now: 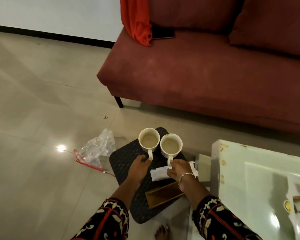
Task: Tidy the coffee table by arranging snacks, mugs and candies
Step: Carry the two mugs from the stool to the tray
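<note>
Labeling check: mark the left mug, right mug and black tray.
left mug (148,131), head view, far inner wall.
right mug (171,136), head view, far inner wall.
black tray (121,160), head view, bare left part.

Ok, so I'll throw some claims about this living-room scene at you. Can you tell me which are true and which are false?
1. Each hand holds a white mug by its handle. True: the left hand pinches the left mug, and the right hand pinches the right mug.
2. The mugs stand on the sofa. False: they are over the black tray; the red sofa is behind it.
3. A clear plastic bag lies on the floor left of the tray. True: the plastic bag is there.
4. A bracelet is on the left wrist. False: the bracelet is on the right wrist.
</note>
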